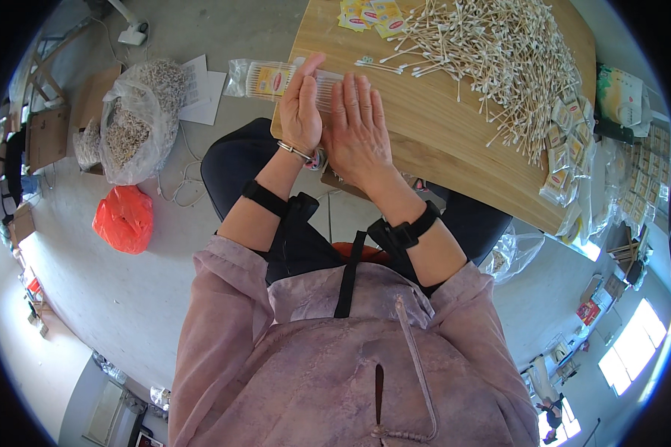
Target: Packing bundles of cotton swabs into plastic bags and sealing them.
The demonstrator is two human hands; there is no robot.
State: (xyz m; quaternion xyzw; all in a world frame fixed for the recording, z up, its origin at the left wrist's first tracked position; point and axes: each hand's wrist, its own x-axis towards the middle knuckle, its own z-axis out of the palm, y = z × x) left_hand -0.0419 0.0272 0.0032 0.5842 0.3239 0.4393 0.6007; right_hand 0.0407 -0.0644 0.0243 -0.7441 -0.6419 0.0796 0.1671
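Note:
A clear plastic packet of cotton swabs (265,79) with a yellow label lies at the table's near left edge, its left end sticking out past the wood. My left hand (301,115) stands on its side across the packet, fingers stretched out, partly hiding it. Flat over the packet's right part lies my right hand (356,127), fingers straight and side by side. Neither hand is closed around anything. A few loose cotton swabs (380,67) lie just beyond my right fingertips.
A large heap of loose cotton swabs (492,59) covers the far right of the wooden table (440,134). Yellow label cards (369,15) lie at the back; filled packets (563,149) pile at the right edge. On the floor at left are a stuffed clear bag (138,123) and a red bag (124,218).

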